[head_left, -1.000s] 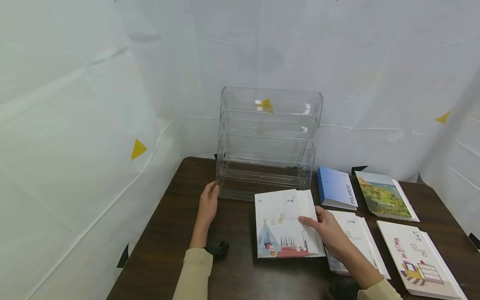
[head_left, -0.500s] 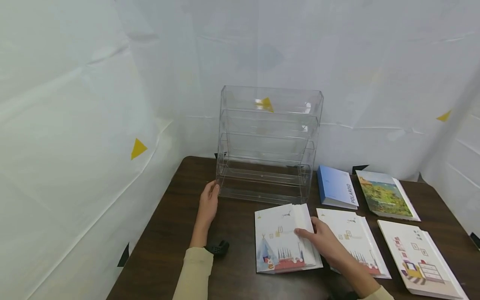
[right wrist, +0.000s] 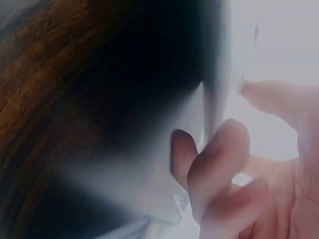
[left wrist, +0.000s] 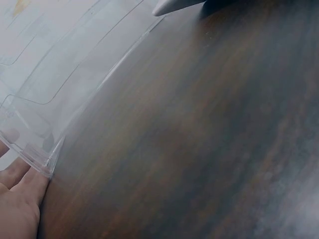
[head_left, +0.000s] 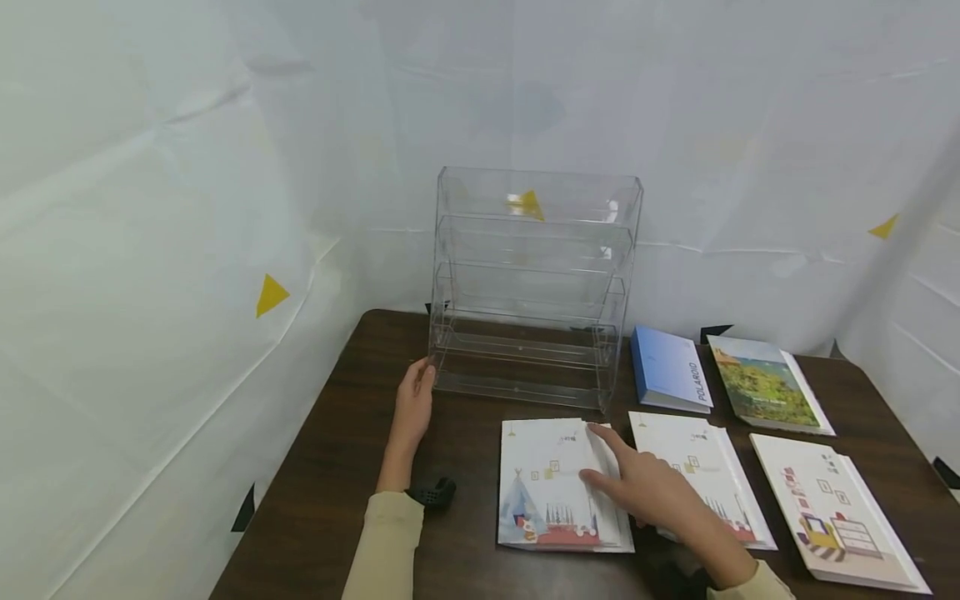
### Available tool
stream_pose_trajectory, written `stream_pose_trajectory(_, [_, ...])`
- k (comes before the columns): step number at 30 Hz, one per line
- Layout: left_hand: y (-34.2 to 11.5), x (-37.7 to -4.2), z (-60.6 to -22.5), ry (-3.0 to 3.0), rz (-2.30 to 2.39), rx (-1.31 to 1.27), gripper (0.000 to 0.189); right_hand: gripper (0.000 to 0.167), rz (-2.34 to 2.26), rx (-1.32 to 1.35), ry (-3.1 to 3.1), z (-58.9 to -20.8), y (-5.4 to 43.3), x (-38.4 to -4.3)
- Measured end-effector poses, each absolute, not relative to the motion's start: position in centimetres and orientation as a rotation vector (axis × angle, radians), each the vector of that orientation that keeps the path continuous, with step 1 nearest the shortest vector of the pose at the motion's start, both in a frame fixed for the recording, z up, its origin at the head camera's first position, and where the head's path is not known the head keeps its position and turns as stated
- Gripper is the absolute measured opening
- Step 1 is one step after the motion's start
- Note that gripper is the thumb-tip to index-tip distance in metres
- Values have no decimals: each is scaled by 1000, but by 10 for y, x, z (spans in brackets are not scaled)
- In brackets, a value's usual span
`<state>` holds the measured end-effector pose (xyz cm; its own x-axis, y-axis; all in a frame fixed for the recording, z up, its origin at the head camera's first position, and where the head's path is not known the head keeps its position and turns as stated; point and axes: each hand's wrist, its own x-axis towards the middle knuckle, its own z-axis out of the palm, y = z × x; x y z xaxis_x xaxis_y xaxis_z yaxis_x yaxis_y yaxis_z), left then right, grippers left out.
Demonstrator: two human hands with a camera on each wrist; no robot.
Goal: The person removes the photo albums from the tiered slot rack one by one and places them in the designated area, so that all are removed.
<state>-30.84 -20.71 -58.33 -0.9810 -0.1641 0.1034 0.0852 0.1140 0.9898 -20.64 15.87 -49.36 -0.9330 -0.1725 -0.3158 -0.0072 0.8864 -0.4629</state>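
A white illustrated book (head_left: 547,492) with a blue tent and red floor on its cover lies flat on the table in front of the rack. My right hand (head_left: 656,492) rests on its right side, index finger stretched toward the top edge and thumb over the cover; the remaining fingers are mostly hidden in the head view. My left hand (head_left: 412,404) touches the lower left corner of a clear tiered display rack (head_left: 536,225). Through the plastic, some left fingers (left wrist: 17,172) show along the rack's side. The right wrist view is blurred, with curled fingers (right wrist: 219,159) near the book's edge.
A matching tent-cover book (head_left: 701,467) lies right of the first, partly under my right forearm. Beyond are a blue POLAROID book (head_left: 671,367), a landscape-cover book (head_left: 768,387) and a white book with a yellow chair (head_left: 832,508). White sheeting (head_left: 750,167) surrounds the dark table (head_left: 322,500).
The tent-cover book has come down toward me and now lies flat. My right index finger has stretched out over its top right. The left hand stays at the rack's corner.
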Motion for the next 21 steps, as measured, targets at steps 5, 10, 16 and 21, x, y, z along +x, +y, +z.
stream_pose_trajectory(5, [-208,-309,-582,-2218,-1956,100,52,85,-667,-114,2677,-498,155,-208])
stream_pose_trajectory(10, [-207,-308,-583,-2219,-1968,118,52,86,-686,-101,2671,-501,158,-213])
stream_pose_trajectory(16, [-206,-308,-584,-2221,-1967,114,52,82,-635,-96,2686,-500,160,-215])
stream_pose_trajectory(21, [-206,-308,-585,-2223,-1971,113,52,71,-558,-71,2773,-493,161,-210])
